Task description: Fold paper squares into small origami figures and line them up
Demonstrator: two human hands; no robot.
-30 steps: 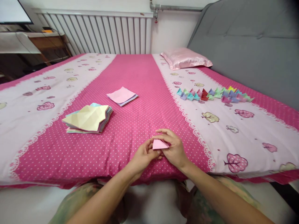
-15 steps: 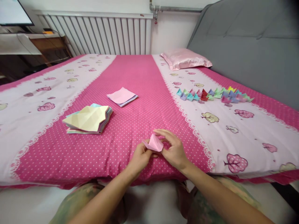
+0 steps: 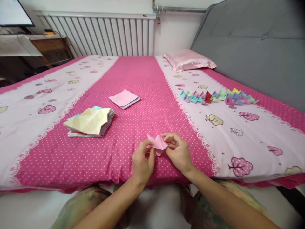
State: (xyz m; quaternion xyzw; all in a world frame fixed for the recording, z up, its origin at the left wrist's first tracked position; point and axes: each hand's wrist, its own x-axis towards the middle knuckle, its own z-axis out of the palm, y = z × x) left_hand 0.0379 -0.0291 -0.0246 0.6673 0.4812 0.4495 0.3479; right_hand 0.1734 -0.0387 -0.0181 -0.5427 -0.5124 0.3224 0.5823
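Note:
Between my two hands, just above the front part of the bed, is a pink origami piece [image 3: 159,143] with pointed flaps. My left hand [image 3: 143,160] pinches its left side between thumb and fingers. On the other side, the thumb and fingers of my right hand [image 3: 178,151] close on its right edge. Ahead and to the left lie a small stack of pink and lilac paper sheets [image 3: 125,98] and a thicker pile of creased paper [image 3: 88,121], pale yellow on top.
Several small folded paper pieces [image 3: 208,97] in mixed colours stand in rows at the right. A pink pillow [image 3: 189,60] rests farther back beside the grey headboard [image 3: 257,47]. Behind the bed [image 3: 140,74] is a white radiator [image 3: 100,35].
My left hand has turned more upright and shifted its grip to the piece's left flap. The pink piece has tilted and its flaps look more spread.

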